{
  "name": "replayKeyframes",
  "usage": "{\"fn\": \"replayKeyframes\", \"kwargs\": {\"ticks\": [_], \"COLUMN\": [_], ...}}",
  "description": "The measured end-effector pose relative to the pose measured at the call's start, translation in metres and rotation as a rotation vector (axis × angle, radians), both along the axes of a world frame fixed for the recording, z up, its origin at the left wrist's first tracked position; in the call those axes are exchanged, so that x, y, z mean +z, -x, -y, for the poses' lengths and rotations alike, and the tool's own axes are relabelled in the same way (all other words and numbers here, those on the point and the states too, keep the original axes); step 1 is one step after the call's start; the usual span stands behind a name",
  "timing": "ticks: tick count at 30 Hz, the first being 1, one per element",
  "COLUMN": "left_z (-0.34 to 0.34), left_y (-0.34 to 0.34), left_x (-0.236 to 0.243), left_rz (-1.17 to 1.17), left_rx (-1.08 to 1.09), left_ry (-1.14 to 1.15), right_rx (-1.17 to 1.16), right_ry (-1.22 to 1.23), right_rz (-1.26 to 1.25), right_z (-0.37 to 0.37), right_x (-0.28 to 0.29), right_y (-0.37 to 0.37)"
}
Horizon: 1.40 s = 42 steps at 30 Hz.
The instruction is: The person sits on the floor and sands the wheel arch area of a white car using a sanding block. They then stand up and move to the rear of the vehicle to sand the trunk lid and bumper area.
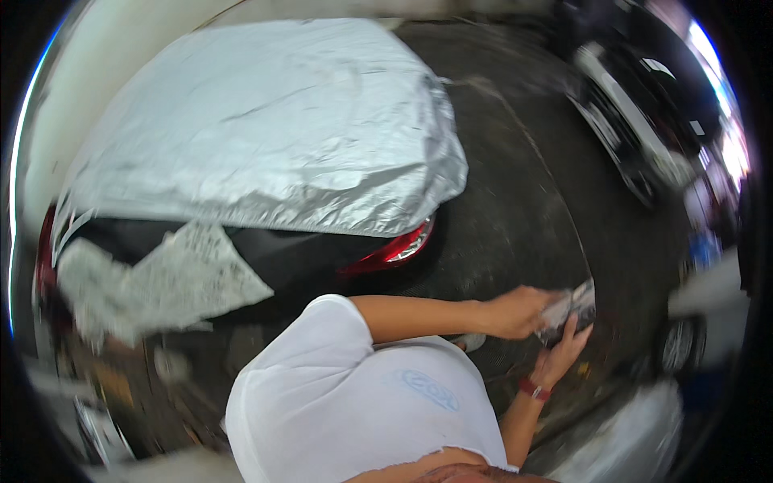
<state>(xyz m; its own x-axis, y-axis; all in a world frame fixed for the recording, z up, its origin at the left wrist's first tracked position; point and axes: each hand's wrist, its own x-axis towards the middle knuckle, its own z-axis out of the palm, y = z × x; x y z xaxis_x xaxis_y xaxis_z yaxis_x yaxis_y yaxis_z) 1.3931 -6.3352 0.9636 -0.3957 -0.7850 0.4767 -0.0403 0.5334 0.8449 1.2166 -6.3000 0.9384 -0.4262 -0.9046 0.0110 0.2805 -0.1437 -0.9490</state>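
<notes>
Off to the right, both my hands meet at a small blurred object [561, 312], dark with pale grey patches. Its kind is not clear to me. My left hand [519, 311] reaches across from the left and closes on its near-left side. From below, my right hand [566, 348] wraps its fingers round the lower right part, with a red band on that wrist. A thin pale line, perhaps a cord or a mark on the floor, runs up from beside the object. Motion blur hides the fingertips in part.
At the left stands a dark car under a silver cover [282, 121], its red tail light [398, 248] exposed. A crumpled pale printed sheet [185, 278] lies over its rear. Another dark vehicle [636, 121] stands at the far right. A wheel [680, 346] shows at the right.
</notes>
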Motion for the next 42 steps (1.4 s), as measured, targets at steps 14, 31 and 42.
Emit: {"fn": "replayKeyframes", "kwargs": {"ticks": [14,31,42], "left_z": [0.201,0.582,0.871], "left_y": [0.023,-0.022,0.015], "left_x": [0.009,0.01,-0.017], "left_rz": [-0.852,0.059,0.083], "left_rx": [0.088,0.701,0.566], "left_ry": [-0.645,0.036,-0.501], "right_rx": [1.157,0.903,0.469], "right_ry": [-0.083,-0.287,-0.083], "right_rz": [-0.008,0.452,0.129], "right_z": [0.339,0.724,1.01], "right_x": [0.024,0.046,-0.012], "right_y": [0.032,0.01,0.016]}}
